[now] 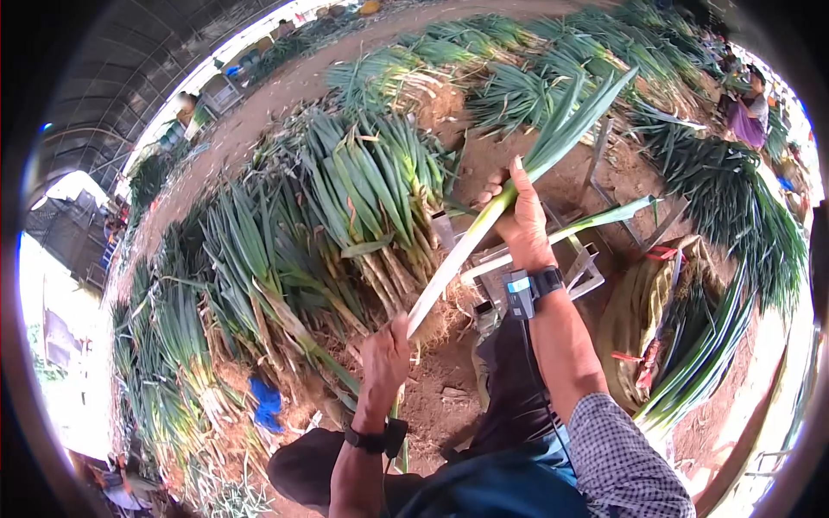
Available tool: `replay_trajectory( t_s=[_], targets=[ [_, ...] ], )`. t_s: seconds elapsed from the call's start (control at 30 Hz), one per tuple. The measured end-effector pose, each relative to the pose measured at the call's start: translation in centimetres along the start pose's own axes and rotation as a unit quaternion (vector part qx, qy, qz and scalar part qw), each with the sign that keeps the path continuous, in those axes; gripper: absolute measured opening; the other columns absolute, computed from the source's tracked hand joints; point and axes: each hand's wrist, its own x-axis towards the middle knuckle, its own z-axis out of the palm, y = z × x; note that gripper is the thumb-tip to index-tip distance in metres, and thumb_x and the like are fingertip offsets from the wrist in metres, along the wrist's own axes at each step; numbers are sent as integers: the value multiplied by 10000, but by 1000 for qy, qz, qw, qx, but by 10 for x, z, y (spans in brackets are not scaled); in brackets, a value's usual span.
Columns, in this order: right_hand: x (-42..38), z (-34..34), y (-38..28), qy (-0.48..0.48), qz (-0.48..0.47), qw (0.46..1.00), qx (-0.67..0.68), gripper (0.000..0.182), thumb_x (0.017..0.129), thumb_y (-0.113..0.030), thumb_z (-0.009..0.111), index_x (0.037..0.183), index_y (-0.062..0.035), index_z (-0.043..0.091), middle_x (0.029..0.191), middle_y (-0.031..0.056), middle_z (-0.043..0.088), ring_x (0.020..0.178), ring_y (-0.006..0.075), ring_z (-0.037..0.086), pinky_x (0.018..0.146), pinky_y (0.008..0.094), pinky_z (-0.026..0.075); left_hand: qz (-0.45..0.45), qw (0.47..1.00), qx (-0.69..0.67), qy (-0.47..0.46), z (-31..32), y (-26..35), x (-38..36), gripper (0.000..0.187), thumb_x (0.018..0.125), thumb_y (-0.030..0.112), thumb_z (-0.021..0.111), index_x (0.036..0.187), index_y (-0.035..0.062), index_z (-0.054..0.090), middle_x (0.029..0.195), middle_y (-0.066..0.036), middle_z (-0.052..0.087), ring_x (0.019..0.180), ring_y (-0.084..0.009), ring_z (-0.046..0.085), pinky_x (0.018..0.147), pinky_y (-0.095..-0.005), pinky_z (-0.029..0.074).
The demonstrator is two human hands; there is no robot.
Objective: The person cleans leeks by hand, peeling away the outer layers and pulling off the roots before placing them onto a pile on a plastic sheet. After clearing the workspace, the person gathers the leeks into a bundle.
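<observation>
A long leek (462,250) with a white stalk and green leaves runs diagonally between my hands. My right hand (521,211) is closed around it where the white turns to green. Down at the root end, my left hand (386,358) is closed on the stalk's lower tip. Behind my right wrist, a second leek (596,222) lies across a metal frame (587,272). Piled leeks (367,186) stand close by on the left, their roots toward my left hand.
More leeks cover the ground on the left (186,345) and right (734,198). A blue cloth (266,404) lies at lower left. Tan sacking (635,315) is right of my right arm. A person in purple (748,116) sits at the far right.
</observation>
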Motion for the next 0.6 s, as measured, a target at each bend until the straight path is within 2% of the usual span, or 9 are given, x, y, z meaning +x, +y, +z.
replay_trajectory(
  t_s=[0.03, 0.13, 0.17, 0.23, 0.37, 0.4, 0.47, 0.53, 0.6],
  targets=[
    [-1, 0, 3, 15, -3, 1000, -3, 254, 893, -264, 752, 860, -105, 557, 749, 33, 542, 632, 153, 512, 581, 335, 481, -17, 999, -28, 25, 16, -21, 13, 443, 1045, 392, 434, 900, 39, 659, 675, -164, 629, 491, -298, 523, 472, -421, 423],
    [-26, 18, 46, 80, -17, 992, -100, 242, 885, -242, 761, 863, -100, 567, 719, 18, 526, 589, 145, 489, 549, 338, 458, -62, 991, -88, 85, 44, 19, 59, 505, 1064, 433, 354, 796, 107, 632, 569, 20, 516, 437, -72, 276, 349, -241, 265],
    [-34, 23, 58, 70, -23, 993, -97, 236, 870, -216, 776, 871, -88, 577, 689, 9, 520, 552, 143, 478, 526, 336, 448, -37, 981, -183, 60, 36, 39, 69, 514, 1067, 421, 355, 711, 116, 567, 570, 19, 475, 439, -69, 309, 342, -255, 261],
    [-37, 23, 68, 17, 30, 992, -118, 238, 861, -206, 784, 876, -79, 583, 678, 10, 521, 549, 141, 487, 526, 335, 452, -182, 911, -371, 1, 44, 34, 101, 479, 1045, 349, 427, 660, 88, 537, 607, -36, 531, 474, -100, 457, 367, -303, 365],
    [-33, 19, 60, -27, 20, 984, -175, 271, 867, -230, 779, 834, -71, 562, 677, 16, 530, 552, 133, 498, 528, 313, 472, -205, 820, -533, 41, 32, 21, 113, 266, 1001, 252, 550, 996, -5, 619, 687, -81, 649, 500, -150, 593, 400, -283, 446],
    [-28, 13, 53, -10, 6, 979, -202, 279, 870, -238, 776, 822, -73, 555, 676, 15, 528, 553, 131, 497, 529, 308, 474, -186, 823, -531, 79, 31, 17, 107, 270, 1012, 251, 539, 1082, -6, 583, 656, -61, 620, 488, -130, 564, 391, -268, 446],
    [-14, 5, 44, 11, -34, 975, -218, 315, 910, -299, 730, 785, -79, 542, 677, 12, 497, 611, 129, 481, 563, 309, 452, -14, 955, -264, 135, 42, -22, 90, 286, 1046, 264, 457, 1111, 7, 567, 671, -85, 609, 474, -112, 518, 372, -253, 403],
    [-1, -1, 42, 75, -40, 979, -184, 300, 894, -283, 750, 803, -84, 545, 693, 17, 509, 623, 143, 502, 577, 323, 474, -39, 990, -97, 92, 41, -4, 55, 329, 1056, 300, 437, 1117, 2, 562, 688, -89, 600, 539, -132, 544, 427, -314, 430],
    [-2, -4, 47, 98, -30, 978, -181, 280, 879, -262, 767, 854, -84, 552, 716, 24, 522, 634, 160, 525, 599, 344, 498, 90, 978, -37, 185, 76, -7, 42, 345, 1055, 324, 433, 1062, 14, 586, 664, -66, 593, 541, -187, 550, 418, -344, 419]
  ],
)
